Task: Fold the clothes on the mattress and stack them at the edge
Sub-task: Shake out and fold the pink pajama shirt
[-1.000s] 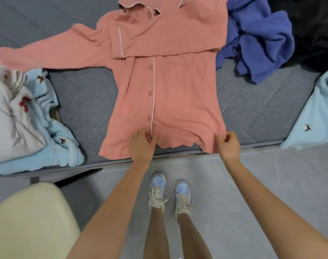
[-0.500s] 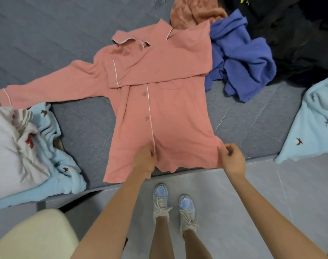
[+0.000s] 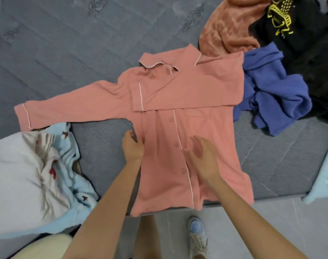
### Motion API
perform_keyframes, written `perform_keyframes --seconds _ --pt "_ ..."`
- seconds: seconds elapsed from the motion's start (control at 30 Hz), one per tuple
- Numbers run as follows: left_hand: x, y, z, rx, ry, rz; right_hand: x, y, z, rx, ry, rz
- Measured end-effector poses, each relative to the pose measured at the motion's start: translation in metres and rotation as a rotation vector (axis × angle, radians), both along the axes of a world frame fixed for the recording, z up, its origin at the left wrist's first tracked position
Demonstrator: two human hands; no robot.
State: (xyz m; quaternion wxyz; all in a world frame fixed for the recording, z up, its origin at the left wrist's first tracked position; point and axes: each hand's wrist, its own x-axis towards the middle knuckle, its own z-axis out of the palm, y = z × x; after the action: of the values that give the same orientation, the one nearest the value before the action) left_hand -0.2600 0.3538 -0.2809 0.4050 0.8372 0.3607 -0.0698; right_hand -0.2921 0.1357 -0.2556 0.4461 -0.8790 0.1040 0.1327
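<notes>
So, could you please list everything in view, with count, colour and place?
mattress: one, grey, under the clothes.
shirt: one, pink, mid-mattress, one sleeve folded across chest.
fuzzy cloth: one, orange, beyond the collar.
jumper: one, blue, right of shirt.
black top: one, yellow print, far right.
white top: one, red marks, left edge.
pale cloths: two, light blue, left and right edges.
seat: one, cream, bottom left.
floor: one, grey, below mattress.
shoe: one, blue-white, on floor.
left hand: one, at shirt's side, grip unclear.
right hand: one, open over shirt front.
</notes>
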Motion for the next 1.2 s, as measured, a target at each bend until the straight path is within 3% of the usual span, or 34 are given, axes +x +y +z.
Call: perform_keyframes --seconds 0.17,0.27,0.37,0.5,0.6,0.7,0.8,1.03,1.2 --pt "0.058 0.038 -0.016 -0.331 0.094 0.362 0.033 0.065 -0.012 -0.001 0.047 0.077" --pt "0.079 0.049 -0.018 -0.494 0.125 0.396 0.051 0.098 -0.018 -0.072 0.050 0.090" --pt "0.081 0.057 -0.017 -0.457 0.093 0.379 0.066 0.114 -0.025 -0.193 0.048 0.150" --pt "0.068 0.081 -0.018 -0.379 0.023 0.537 0.075 0.126 -0.030 -0.285 0.149 0.188" --pt "0.061 0.085 -0.016 -0.366 0.023 0.480 0.076 0.135 -0.032 -0.342 0.201 0.187" --pt "0.070 0.088 -0.010 -0.448 -0.028 0.525 0.079 0.148 -0.028 -0.309 0.206 0.081" --pt "0.086 0.104 -0.007 -0.473 -0.065 0.650 0.088 0.160 -0.024 -0.213 0.091 0.028" --pt "0.117 0.181 0.005 -0.130 -0.155 0.525 0.124 0.186 -0.016 -0.159 -0.098 0.231" --pt "0.126 0.269 0.006 0.197 0.016 0.223 0.145 0.207 -0.017 -0.156 -0.085 0.395"
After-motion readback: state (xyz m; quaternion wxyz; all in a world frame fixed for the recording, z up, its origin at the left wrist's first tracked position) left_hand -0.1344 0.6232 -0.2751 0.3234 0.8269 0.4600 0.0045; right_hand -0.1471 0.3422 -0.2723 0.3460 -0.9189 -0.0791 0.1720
